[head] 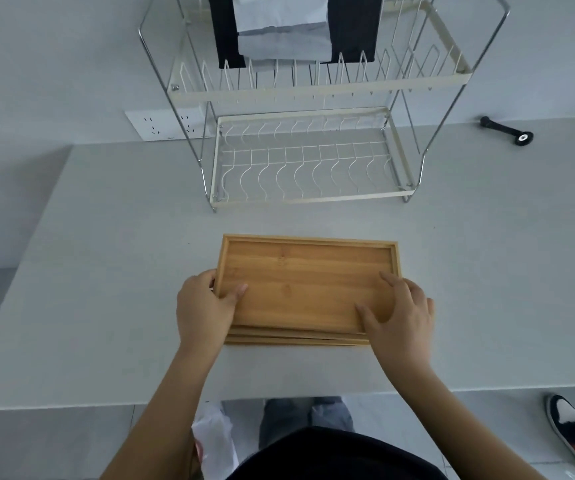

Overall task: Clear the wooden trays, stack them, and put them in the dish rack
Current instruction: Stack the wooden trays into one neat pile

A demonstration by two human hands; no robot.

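Stacked wooden trays sat by the desk's near edge. Left hand gripped the left rim, right hand lay spread across the right corner. Next, probably: a level lift to the dish rack at the far edge.

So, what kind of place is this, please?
Probably a kitchen-like corner, maybe staged: a dish rack stands on a white counter by a wall socket, with stacked trays in front.

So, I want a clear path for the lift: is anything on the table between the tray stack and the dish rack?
No. The head view shows only bare table between the tray stack and the dish rack.
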